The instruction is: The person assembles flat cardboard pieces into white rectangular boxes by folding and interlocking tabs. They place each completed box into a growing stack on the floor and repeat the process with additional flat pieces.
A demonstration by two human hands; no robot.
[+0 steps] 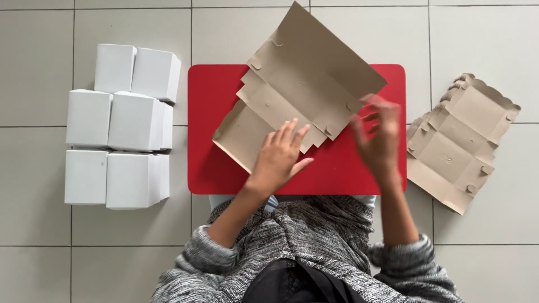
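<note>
We read this as an informal packing spot on a tiled floor (33,67), probably in a home or small shop rather than a factory. Evidence: large pale tiles with grout lines, a low red table (213,134), folded white boxes (120,126) grouped beside it, flat brown carton blanks (457,143) stacked opposite.

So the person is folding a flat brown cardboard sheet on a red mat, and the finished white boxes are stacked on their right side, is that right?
Not quite. The head view shows the white boxes on the person's left side. On the right lies a stack of flat cardboard sheets. The rest holds: both hands, left hand and right hand, work a flat brown cardboard sheet on the red mat.
</note>
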